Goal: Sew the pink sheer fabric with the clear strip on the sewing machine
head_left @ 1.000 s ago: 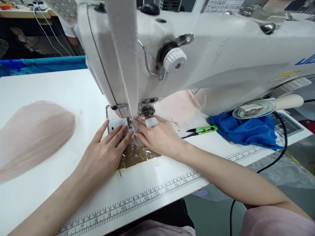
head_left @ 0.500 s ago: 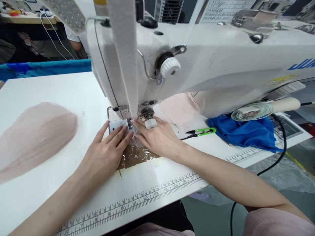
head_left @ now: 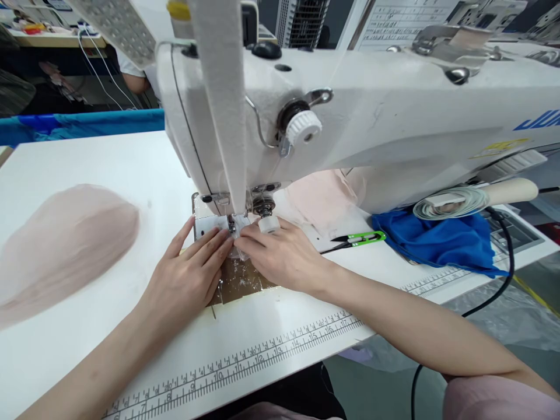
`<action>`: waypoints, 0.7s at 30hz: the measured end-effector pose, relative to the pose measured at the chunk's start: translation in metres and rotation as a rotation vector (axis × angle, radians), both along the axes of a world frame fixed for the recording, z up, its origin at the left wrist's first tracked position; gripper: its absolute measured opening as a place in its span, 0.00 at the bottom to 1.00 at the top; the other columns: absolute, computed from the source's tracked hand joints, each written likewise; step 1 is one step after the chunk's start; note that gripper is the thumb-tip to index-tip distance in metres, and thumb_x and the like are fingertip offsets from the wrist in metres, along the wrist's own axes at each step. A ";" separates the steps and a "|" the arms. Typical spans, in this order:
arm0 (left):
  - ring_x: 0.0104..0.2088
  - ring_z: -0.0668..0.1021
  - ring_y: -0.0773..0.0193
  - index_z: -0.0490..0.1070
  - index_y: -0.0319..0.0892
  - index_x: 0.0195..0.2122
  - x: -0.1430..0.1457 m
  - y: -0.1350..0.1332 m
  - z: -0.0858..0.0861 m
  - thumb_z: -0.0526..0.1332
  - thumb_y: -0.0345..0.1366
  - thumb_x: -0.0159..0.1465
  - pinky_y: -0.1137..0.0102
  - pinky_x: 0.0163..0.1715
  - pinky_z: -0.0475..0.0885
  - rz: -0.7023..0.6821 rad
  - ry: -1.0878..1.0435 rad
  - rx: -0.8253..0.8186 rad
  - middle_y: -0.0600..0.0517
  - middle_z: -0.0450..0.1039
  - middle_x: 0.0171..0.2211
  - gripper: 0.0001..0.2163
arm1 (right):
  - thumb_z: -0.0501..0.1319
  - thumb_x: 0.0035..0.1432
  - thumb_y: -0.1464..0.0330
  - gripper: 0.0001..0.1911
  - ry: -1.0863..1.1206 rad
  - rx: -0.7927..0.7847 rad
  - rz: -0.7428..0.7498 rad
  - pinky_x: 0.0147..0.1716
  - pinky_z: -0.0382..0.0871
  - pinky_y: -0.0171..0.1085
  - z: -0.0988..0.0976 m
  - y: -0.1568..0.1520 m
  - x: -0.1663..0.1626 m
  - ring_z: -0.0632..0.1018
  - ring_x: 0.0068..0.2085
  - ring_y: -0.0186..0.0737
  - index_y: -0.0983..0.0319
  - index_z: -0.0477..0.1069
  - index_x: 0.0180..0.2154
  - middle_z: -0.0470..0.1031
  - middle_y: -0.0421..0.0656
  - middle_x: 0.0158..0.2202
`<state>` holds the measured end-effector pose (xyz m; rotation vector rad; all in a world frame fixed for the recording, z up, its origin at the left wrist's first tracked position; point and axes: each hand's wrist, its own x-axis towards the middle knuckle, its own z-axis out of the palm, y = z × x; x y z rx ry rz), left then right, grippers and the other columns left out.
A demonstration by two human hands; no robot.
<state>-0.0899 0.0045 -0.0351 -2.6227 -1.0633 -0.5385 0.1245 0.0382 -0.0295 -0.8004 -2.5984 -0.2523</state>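
My left hand (head_left: 190, 265) lies flat with its fingers stretched out, the fingertips by the presser foot (head_left: 231, 224) of a white sewing machine (head_left: 371, 111). Across from it, my right hand (head_left: 286, 254) has bent fingers pinched on a small piece of sheer pale fabric (head_left: 238, 252) beside the foot. Much of that fabric is hidden under the fingers and the machine head. A brown, film-covered plate (head_left: 245, 283) shows between the two hands.
Sheer pink fabric (head_left: 74, 245) lies left on the white table (head_left: 149, 157). Right of the needle are pale pink fabric (head_left: 324, 195), green thread snips (head_left: 361, 238) and blue cloth (head_left: 437, 242). A ruler strip (head_left: 236, 367) runs along the front edge. Another person's arm (head_left: 135, 81) shows behind.
My right hand's fingers have bent and drawn together near the presser foot, where they lay flatter before. My left hand's fingers have closed up slightly and stay flat. The view has shifted slightly.
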 end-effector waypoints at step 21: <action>0.52 0.79 0.52 0.74 0.34 0.52 0.003 -0.005 0.005 0.54 0.29 0.67 0.47 0.66 0.58 0.008 -0.028 -0.024 0.42 0.77 0.51 0.15 | 0.56 0.62 0.79 0.13 0.115 0.126 0.072 0.33 0.61 0.36 -0.003 0.001 0.000 0.70 0.29 0.32 0.63 0.71 0.27 0.77 0.37 0.29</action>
